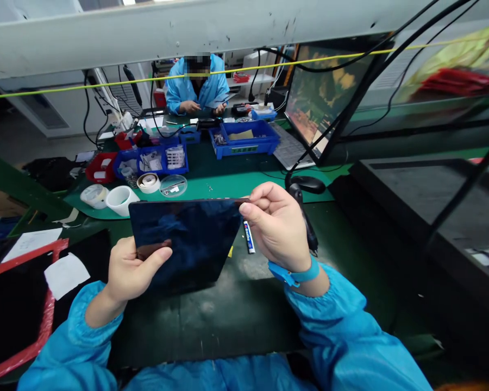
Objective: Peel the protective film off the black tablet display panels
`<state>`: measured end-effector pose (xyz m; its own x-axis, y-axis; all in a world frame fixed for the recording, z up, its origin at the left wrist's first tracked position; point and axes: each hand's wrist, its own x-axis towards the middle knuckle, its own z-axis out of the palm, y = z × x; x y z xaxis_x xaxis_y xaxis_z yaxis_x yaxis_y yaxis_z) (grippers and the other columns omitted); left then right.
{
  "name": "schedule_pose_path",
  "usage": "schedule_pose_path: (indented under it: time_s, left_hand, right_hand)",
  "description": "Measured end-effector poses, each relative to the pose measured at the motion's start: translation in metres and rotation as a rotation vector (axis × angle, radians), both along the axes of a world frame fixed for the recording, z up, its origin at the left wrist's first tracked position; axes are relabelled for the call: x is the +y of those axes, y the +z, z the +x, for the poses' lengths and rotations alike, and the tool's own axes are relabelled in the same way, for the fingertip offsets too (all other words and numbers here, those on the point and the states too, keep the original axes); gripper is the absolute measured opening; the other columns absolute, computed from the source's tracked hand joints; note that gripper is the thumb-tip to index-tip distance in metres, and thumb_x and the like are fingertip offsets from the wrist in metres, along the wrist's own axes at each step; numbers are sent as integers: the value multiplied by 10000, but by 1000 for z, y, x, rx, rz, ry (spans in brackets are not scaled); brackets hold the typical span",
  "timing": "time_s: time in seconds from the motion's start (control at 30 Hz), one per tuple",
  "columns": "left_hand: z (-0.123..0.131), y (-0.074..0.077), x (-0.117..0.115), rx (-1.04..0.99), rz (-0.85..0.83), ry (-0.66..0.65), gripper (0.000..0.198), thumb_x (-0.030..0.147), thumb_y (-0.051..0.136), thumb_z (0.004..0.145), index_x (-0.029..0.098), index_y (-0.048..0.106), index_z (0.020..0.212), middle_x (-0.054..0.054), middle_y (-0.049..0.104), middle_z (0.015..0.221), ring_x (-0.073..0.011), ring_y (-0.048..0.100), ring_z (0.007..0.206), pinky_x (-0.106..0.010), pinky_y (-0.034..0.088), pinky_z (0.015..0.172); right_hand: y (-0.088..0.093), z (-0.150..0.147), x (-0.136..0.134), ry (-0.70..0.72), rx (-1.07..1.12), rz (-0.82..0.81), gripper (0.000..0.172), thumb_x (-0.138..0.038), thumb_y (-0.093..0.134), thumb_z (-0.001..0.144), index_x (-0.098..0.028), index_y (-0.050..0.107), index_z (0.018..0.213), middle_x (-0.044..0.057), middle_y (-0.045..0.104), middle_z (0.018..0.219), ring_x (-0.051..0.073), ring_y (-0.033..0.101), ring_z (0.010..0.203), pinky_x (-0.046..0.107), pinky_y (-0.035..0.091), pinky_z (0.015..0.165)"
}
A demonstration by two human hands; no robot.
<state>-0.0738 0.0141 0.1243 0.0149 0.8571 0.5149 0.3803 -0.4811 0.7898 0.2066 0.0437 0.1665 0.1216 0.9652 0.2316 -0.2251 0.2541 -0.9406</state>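
I hold a dark, glossy tablet-sized screen panel (pixel 187 239) up over the green work mat. My left hand (pixel 130 271) grips its lower left corner, thumb laid on the glass. My right hand (pixel 275 225) pinches the panel's top right corner with fingers curled; a blue wrist strap (pixel 295 274) circles that wrist. Both arms wear blue sleeves. A white tube with blue print (pixel 248 237) lies on the mat just below the right hand.
Blue parts bins (pixel 244 138), a red bin (pixel 100 167), tape rolls (pixel 149 183) and a white cup (pixel 120 200) stand beyond. A monitor (pixel 326 98) and mouse (pixel 307 184) sit right. A person in blue (pixel 198 87) works opposite. A red-edged black tray (pixel 20 304) lies left.
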Motion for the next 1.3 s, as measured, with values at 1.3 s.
schedule_pose_path:
  time_s: [1.3]
  left_hand:
    - [11, 20, 13, -224, 18, 71, 328, 414, 829, 872, 230, 557, 885, 37, 552, 730, -86, 545, 552, -197, 478, 490]
  right_hand:
    - [14, 20, -6, 332, -279, 261, 382, -465, 966, 682, -216, 680, 633, 99, 590, 1153, 253, 615, 1092, 429, 633, 940]
